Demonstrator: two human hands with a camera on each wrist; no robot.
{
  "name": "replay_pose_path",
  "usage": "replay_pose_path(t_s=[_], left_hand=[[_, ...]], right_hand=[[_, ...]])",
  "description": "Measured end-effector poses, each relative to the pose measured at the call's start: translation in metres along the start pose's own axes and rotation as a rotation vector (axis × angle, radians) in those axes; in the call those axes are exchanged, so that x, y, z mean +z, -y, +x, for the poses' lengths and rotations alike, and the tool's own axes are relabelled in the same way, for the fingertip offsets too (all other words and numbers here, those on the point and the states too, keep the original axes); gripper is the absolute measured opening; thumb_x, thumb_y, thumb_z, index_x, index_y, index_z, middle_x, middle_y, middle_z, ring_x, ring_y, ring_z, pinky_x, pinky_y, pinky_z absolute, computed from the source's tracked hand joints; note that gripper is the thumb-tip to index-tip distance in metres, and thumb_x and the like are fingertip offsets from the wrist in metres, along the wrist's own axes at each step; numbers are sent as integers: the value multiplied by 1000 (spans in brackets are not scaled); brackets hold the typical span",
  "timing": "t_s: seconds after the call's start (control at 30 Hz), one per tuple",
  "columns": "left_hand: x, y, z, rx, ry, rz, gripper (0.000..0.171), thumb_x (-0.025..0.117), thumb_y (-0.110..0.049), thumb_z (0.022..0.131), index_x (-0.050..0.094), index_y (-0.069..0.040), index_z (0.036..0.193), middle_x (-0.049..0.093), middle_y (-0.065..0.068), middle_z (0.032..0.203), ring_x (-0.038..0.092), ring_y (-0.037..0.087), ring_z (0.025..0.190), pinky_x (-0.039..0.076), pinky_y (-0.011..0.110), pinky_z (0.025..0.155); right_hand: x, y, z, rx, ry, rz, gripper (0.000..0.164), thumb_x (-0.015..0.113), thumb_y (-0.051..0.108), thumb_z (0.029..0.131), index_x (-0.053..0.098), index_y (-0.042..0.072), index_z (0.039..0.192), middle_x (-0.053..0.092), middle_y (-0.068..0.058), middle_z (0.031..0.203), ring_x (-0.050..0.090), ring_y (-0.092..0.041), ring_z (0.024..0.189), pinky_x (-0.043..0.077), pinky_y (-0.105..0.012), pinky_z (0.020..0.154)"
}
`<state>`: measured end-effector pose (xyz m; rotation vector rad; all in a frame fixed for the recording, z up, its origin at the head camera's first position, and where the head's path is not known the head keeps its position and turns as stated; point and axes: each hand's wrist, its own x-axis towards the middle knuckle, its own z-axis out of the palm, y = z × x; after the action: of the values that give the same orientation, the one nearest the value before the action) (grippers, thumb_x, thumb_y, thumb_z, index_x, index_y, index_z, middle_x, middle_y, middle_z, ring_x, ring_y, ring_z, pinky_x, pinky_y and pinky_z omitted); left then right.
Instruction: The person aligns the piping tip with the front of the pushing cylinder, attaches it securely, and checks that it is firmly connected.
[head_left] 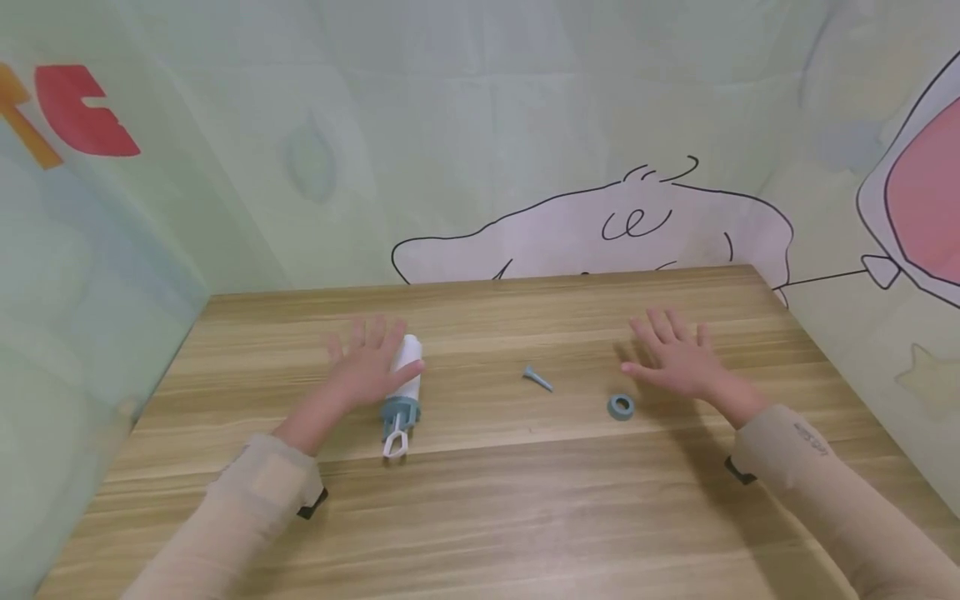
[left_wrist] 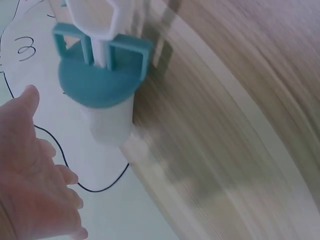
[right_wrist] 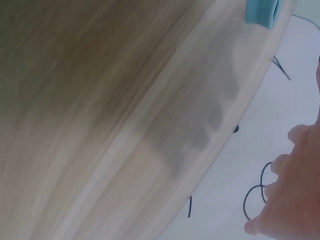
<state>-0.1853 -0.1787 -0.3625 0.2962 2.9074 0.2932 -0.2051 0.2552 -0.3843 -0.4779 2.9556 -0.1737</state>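
A syringe-like tool (head_left: 407,385) lies on the table, with a white barrel, a teal collar (left_wrist: 100,80) with square finger loops, and a white pull handle (head_left: 395,444). My left hand (head_left: 367,372) is spread over the barrel's left side, its thumb overlapping it in the head view; the left wrist view shows a gap between hand and barrel. Fingers apart and holding nothing, my right hand (head_left: 678,362) hovers beyond a small teal ring (head_left: 620,407). Between the hands lies a thin teal tapered piece (head_left: 537,379) with a wider end.
The wood-grain table (head_left: 525,525) ends at a back edge against a printed cloth backdrop (head_left: 480,125), which also runs along both sides. A dark wrist device (head_left: 312,503) shows under the left sleeve and another (head_left: 741,470) under the right.
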Motion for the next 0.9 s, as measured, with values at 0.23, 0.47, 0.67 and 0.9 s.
replay_pose_path(t_s=[0.23, 0.47, 0.67, 0.9], left_hand=[[4, -20, -1, 44, 6, 28, 81, 26, -66, 84, 10, -14, 143, 3, 18, 148, -9, 42, 133, -6, 68, 96], [15, -36, -1, 106, -6, 36, 78, 30, -63, 85, 10, -15, 143, 6, 17, 148, -6, 40, 134, -5, 67, 97], [24, -53, -2, 149, -20, -3, 73, 38, -56, 86, 13, -19, 143, 9, 16, 148, -4, 38, 134, -3, 65, 99], [29, -69, -6, 195, -36, -40, 71, 41, -55, 86, 17, -18, 142, 12, 14, 148, -2, 36, 135, -5, 64, 100]], right_hand=[[2, 9, -3, -55, -8, -25, 83, 34, 66, 81, 6, 18, 143, -4, -14, 148, -10, -37, 134, -8, -67, 96], [5, 17, -6, -108, -20, -20, 82, 43, 61, 81, 14, 15, 142, 2, -16, 148, -3, -38, 134, 0, -69, 96], [11, 22, -10, -150, -33, 0, 84, 47, 62, 78, 18, 15, 142, 6, -18, 148, 3, -40, 134, 7, -69, 96], [19, 24, -13, -188, -49, 7, 86, 49, 62, 77, 19, 14, 142, 7, -18, 148, 6, -41, 133, 10, -70, 95]])
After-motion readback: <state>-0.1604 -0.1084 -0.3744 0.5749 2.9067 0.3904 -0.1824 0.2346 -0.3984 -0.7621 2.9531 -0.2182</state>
